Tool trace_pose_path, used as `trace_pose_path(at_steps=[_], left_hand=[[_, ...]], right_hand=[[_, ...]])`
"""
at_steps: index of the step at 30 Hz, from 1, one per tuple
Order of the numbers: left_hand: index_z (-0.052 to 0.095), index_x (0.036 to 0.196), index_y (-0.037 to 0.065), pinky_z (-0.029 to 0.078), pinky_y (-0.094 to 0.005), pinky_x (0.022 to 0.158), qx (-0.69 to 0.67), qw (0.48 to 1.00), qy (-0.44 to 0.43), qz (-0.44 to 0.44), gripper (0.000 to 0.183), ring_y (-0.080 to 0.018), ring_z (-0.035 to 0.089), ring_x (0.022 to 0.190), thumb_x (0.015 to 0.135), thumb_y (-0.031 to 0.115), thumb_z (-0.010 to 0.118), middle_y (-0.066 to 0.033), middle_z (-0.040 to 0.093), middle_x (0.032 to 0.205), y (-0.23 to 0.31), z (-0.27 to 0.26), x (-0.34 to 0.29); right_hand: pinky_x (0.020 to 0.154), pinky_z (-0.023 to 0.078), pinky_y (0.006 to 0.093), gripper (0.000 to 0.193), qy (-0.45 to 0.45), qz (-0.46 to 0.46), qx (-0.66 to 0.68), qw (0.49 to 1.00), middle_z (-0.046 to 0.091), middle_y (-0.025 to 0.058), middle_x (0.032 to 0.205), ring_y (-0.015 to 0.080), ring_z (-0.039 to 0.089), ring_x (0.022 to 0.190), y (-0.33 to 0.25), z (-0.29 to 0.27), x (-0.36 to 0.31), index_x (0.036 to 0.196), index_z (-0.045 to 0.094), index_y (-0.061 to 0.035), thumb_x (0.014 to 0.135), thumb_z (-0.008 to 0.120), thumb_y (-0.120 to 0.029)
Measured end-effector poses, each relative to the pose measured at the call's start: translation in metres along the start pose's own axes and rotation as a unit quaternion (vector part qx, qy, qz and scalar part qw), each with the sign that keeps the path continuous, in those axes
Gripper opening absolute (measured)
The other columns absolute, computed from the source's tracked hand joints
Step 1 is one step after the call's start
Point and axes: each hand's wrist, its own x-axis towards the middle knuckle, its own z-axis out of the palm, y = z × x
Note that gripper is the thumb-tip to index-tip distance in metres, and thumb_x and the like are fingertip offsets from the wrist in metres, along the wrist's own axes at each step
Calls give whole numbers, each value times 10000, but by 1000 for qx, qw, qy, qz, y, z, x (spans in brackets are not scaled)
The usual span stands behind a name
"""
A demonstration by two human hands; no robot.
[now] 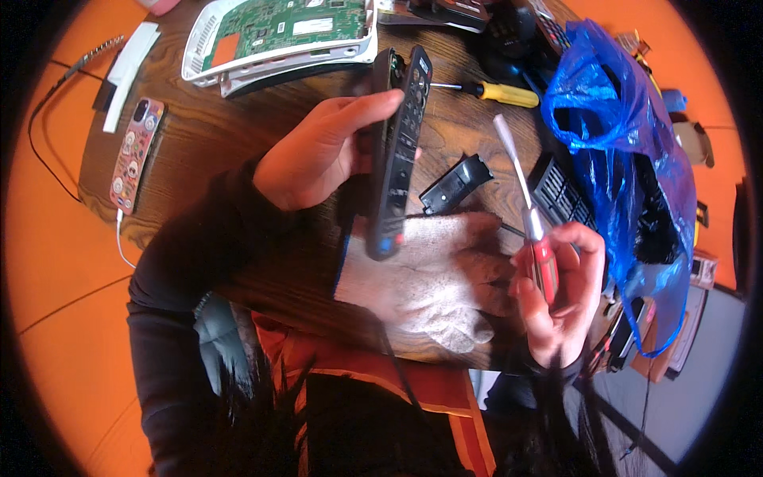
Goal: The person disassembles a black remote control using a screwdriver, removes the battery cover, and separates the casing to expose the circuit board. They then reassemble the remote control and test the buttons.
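Observation:
My left hand is closed around a black remote control, held up on edge above the wooden table. The remote's casing halves stand apart near its top end, with some of the inside showing in the gap. In my right hand is a flat-bladed screwdriver with a red handle, its shaft pointing up and to the left, apart from the remote. Between the hands lies a small black plastic cover. A white knitted work glove rests below it, partly in shadow.
At the back sits a white device housing with a green circuit board. A yellow-handled screwdriver lies right of the remote. A blue plastic bag covers the right edge, beside a black slotted part. A phone charges at left.

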Motion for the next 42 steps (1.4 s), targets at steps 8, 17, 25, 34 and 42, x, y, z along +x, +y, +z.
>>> trace_pose_path(at_steps=[8, 17, 25, 34, 42], left_hand=[[546, 1053, 15, 436, -402, 927, -130, 989, -69, 33, 240, -196, 573, 978, 863, 159, 568, -82, 595, 1009, -7, 7, -8], [520, 1087, 3, 434, -407, 939, -95, 990, -42, 91, 286, -210, 543, 1037, 849, 147, 588, -88, 568, 1053, -11, 1, -4], [531, 1018, 36, 487, -370, 866, -23, 996, 5, 92, 258, -178, 569, 953, 815, 156, 638, -62, 566, 959, -14, 2, -4], [535, 997, 27, 506, -269, 745, -38, 993, 17, 107, 241, -140, 581, 878, 805, 126, 644, -48, 574, 907, -13, 8, -5], [486, 1068, 22, 446, -343, 848, 66, 988, 28, 139, 278, -174, 544, 963, 800, 81, 533, -77, 558, 994, -14, 8, -8]], right_hand=[[403, 463, 237, 381, 80, -217, 39, 972, 578, 281, 941, 248, 627, 590, 18, -6, 0, 1082, 422, -7, 797, 648, -121], [399, 510, 335, 370, 35, -270, 72, 960, 578, 291, 854, 341, 628, 605, 29, -9, 2, 1056, 428, 46, 802, 622, -140], [540, 495, 284, 331, -64, -272, -70, 958, 579, 257, 838, 251, 619, 629, 22, -12, 9, 1017, 449, 15, 804, 640, -151], [369, 386, 236, 396, -32, -373, -13, 927, 530, 131, 616, 170, 520, 433, 25, -19, 8, 918, 454, 39, 786, 690, -251], [451, 392, 236, 364, 25, -434, -51, 899, 490, 112, 616, 154, 484, 554, 32, -19, 6, 896, 507, 30, 720, 737, -191]])
